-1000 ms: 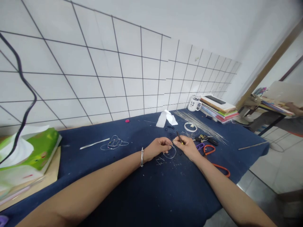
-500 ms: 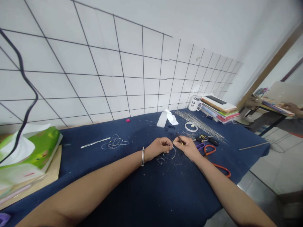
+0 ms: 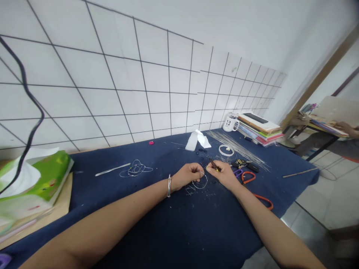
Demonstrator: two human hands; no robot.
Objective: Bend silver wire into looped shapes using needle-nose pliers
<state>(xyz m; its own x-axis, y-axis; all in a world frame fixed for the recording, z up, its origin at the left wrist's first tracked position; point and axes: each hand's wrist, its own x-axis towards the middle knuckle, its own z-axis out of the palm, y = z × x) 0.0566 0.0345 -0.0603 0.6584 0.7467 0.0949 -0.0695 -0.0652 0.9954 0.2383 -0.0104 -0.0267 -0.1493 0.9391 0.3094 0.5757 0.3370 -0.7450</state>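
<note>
My left hand (image 3: 191, 175) is closed in a pinch on a thin wire ring (image 3: 206, 182), which hangs in a loop below the fingertips. Just to its right, my right hand (image 3: 222, 175) is closed around a small dark tool with a pointed end and a touch of yellow (image 3: 212, 163). The tool's tip points up and away from me; its kind is hard to make out. A small gap separates the two hands. Bent wire offcuts (image 3: 190, 191) lie on the blue cloth (image 3: 174, 231) below my left hand.
To the left are a tangle of beaded wire loops (image 3: 136, 169), a flat silvery strip (image 3: 112, 169) and a green tissue pack (image 3: 57, 168). Rightward lie orange-handled scissors (image 3: 248, 177), black-handled pliers (image 3: 252, 167), long straight wires (image 3: 241, 148), a mug (image 3: 230, 123) and stacked books (image 3: 260, 130).
My right hand has drawn slightly right, away from my left fingertips. The wire ring has turned a little in my left hand, and its loop shows more fully.
</note>
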